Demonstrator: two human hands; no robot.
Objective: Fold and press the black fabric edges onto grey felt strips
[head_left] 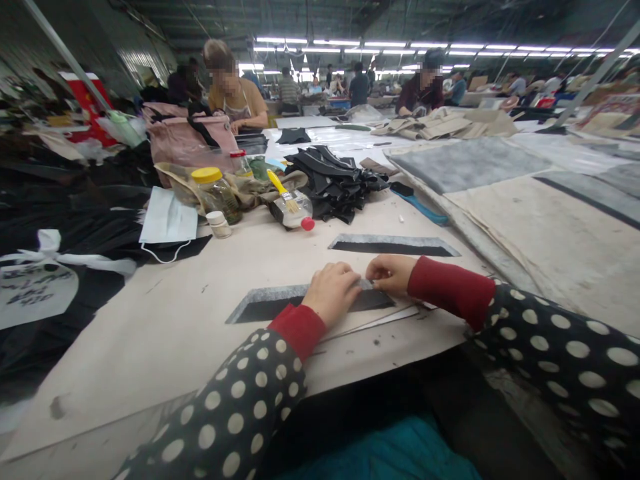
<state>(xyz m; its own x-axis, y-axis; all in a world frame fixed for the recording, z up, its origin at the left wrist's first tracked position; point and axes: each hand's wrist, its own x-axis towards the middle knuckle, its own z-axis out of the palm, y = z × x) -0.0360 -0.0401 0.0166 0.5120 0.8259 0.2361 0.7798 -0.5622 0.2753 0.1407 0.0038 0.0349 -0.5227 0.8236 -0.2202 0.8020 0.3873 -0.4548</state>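
Note:
A black fabric piece (273,308) with a grey fuzzy border lies flat on the pale paper-covered table (165,347), long and slanted at its left end. My left hand (333,290) rests palm-down across its middle, fingers slightly bent and hiding part of it. At the piece's right end, my right hand (393,273) pinches the grey edge between thumb and fingers, close to my left fingertips. Just beyond both hands lies a similar black piece with a grey border (395,246), untouched by either.
Behind stand a yellow-lidded jar (217,193), a small white bottle (219,225) and a clear bottle with a yellow-handled brush (293,208). A face mask (169,217) lies left. Black fabric pieces (333,177) form a pile; layered sheets (525,220) lie right. Co-workers stand farther back.

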